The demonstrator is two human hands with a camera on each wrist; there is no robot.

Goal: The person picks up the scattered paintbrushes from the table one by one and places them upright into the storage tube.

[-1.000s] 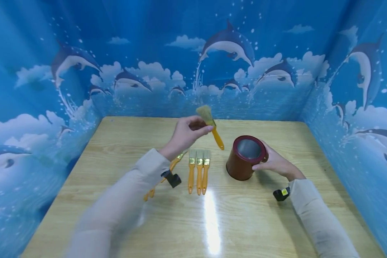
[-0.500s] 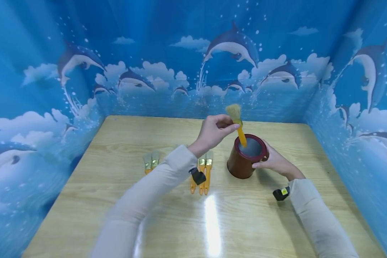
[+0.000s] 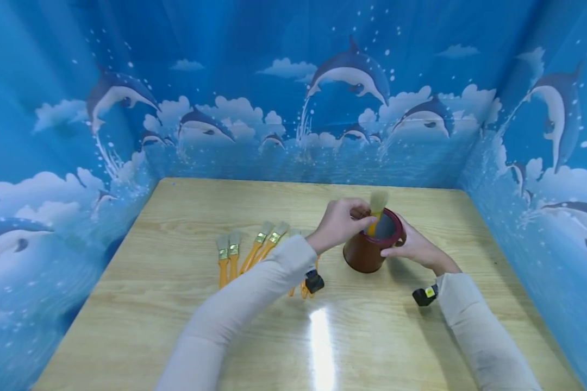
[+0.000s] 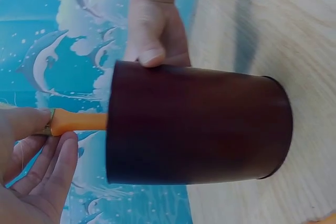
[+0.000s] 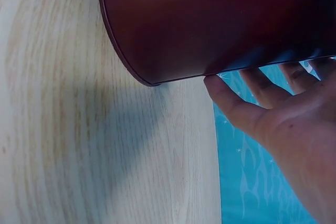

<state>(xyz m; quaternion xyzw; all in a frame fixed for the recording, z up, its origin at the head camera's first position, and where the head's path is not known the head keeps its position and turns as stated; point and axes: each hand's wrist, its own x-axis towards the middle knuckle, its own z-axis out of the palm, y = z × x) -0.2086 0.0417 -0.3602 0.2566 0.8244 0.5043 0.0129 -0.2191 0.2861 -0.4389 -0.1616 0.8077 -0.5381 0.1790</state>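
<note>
My left hand (image 3: 341,221) pinches a paintbrush (image 3: 379,200) near its metal band, bristles up. Its orange handle (image 4: 81,121) points down into the mouth of a brown cup (image 3: 363,257); the handle's end is hidden inside. The cup stands upright on the table, with a dark red rim and grey inside. My right hand (image 3: 416,245) holds the cup from its right side, thumb in front and fingers behind. In the right wrist view, its fingertips touch the cup's smooth wall (image 5: 184,19).
On the wooden table (image 3: 186,217), two paintbrushes (image 3: 228,255) lie side by side at the left. Two more, slanted brushes (image 3: 266,241) lie beside them. My left arm partly covers another group of brushes (image 3: 304,290). A blue dolphin-print curtain (image 3: 283,152) surrounds the table's back and sides.
My left hand has carried the paintbrush rightward to the cup, then lowered it so the handle goes into the mouth. The right hand and cup have stayed in place.
</note>
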